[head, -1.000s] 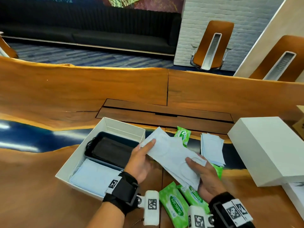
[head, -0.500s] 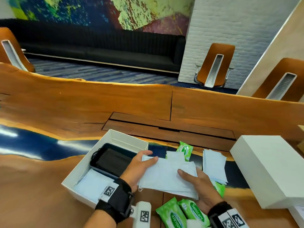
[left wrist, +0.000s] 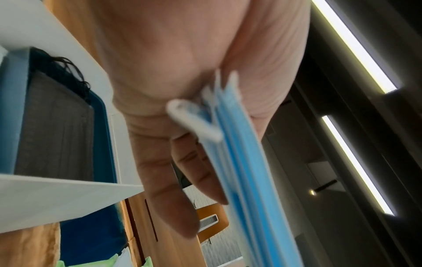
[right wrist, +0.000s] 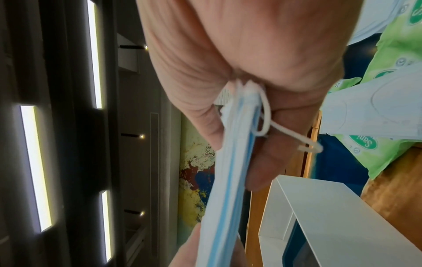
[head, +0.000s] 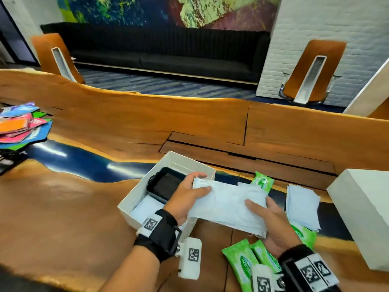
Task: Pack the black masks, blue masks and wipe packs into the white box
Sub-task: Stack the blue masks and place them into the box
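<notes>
Pale-blue masks, a stack [head: 228,204] held by its two short ends: the left hand [head: 185,196] pinches one end, thumb on top, and the right hand [head: 271,223] pinches the other. Its long axis runs from above the white box's [head: 134,193] right wall out over the table. Box and free space lie to the left, nearer the left hand, so that end should probably lead in.

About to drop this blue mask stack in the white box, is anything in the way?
Nothing visible blocks it. Both hands, left hand and right hand, hold the blue mask stack beside the white box, whose top is open. Black masks fill its far end.
</notes>
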